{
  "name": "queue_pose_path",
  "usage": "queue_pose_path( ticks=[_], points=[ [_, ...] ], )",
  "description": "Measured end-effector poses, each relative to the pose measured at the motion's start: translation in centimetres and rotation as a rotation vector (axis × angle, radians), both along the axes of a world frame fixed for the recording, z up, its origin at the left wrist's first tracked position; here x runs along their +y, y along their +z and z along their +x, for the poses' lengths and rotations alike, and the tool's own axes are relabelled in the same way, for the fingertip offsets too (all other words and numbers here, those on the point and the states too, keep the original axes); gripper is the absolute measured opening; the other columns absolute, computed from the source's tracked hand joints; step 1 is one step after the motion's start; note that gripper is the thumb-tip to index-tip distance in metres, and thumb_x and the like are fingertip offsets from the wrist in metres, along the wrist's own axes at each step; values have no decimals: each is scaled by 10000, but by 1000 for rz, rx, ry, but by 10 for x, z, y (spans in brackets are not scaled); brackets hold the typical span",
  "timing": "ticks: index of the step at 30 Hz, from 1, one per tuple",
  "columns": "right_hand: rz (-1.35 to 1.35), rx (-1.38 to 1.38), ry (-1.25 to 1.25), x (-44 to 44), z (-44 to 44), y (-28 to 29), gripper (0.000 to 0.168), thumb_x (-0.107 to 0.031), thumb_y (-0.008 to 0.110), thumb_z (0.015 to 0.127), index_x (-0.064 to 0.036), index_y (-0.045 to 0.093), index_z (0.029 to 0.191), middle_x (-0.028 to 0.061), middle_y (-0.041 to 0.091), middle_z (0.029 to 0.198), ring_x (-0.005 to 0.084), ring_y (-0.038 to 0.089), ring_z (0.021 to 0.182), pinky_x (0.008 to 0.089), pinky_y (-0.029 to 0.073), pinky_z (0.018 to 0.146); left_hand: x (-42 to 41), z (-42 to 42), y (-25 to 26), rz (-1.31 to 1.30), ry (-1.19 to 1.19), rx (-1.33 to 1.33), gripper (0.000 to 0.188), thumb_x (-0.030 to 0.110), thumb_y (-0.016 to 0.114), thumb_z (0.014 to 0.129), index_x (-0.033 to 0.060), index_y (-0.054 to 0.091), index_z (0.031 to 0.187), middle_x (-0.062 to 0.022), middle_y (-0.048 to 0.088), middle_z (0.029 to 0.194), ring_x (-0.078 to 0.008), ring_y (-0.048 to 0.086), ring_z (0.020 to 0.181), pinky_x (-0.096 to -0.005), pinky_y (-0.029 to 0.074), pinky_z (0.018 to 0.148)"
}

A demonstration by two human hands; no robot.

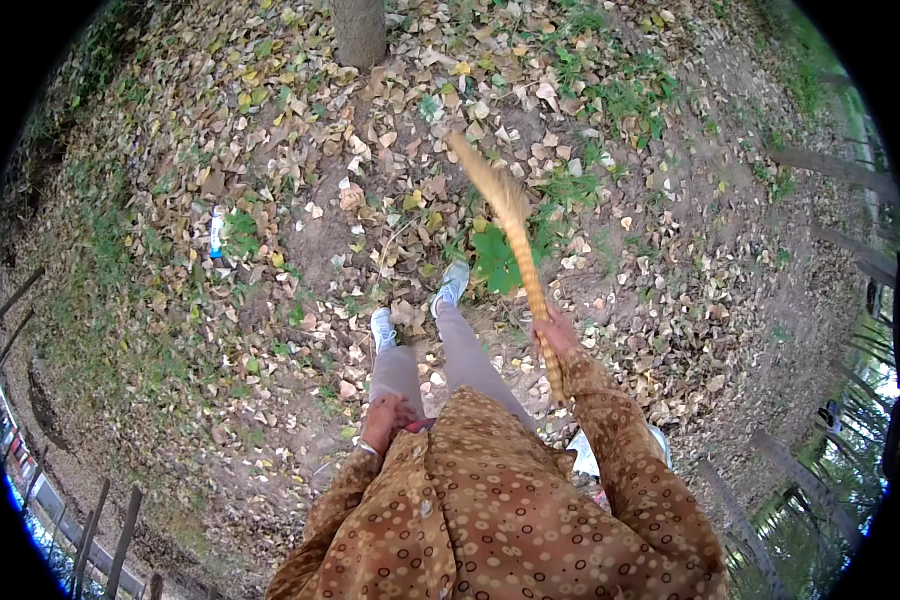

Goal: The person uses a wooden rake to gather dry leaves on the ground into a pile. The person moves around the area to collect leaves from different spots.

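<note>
My right hand (556, 331) is closed around the bound handle of a straw hand broom (523, 251). The broom's bristles point forward and to the left, slightly blurred, over the leaf-strewn ground. Just below the bristles, large green leaves (497, 259) of a low plant stick up. My left hand (387, 421) rests by my waist, fingers curled, over the left trouser leg. Beside those fingers shows a small piece of something red (420, 426). Whether the left hand holds anything is hidden.
Fallen leaves and weeds cover the ground. A tree trunk (358, 34) stands ahead. A blue-and-white wrapper or pack (216, 234) with writing lies to the left. Something white, perhaps a bag (585, 454), shows partly behind my right arm. More trunks (832, 166) line the right rim.
</note>
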State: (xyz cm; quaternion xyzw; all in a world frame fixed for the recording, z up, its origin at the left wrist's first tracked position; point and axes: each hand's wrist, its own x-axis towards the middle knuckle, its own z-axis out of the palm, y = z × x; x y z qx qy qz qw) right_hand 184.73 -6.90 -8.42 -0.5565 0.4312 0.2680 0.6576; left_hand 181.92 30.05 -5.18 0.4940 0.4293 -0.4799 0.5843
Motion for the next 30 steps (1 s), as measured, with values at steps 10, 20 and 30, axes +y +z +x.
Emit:
queue_pose_path(
  ticks=[10, 20, 30],
  points=[
    [-270, 249, 552, -26, -65, -46, 267, -126, 594, 639, -62, 507, 884, 49, 492, 497, 134, 461, 370, 246, 370, 333, 59, -34, -17, 116, 173, 25, 245, 177, 436, 777, -44, 476, 876, -145, 552, 653, -207, 535, 496, -294, 461, 458],
    [-113, 65, 86, 15, -23, -59, 507, -40, 552, 682, -101, 374, 1153, 24, 475, 525, 122, 453, 377, 249, 369, 317, 56, -28, -27, 34, 40, 42, 250, 205, 415, 790, -21, 468, 882, -130, 554, 682, -199, 540, 537, -295, 463, 479],
    [-207, -80, -12, 10, 99, -92, 664, 8, 537, 676, -107, 247, 1262, 63, 497, 554, 131, 472, 411, 253, 381, 318, 93, -16, -25, 170, 41, -20, 273, 221, 435, 771, -22, 476, 887, -133, 569, 690, -187, 554, 552, -263, 438, 454]
  ],
)
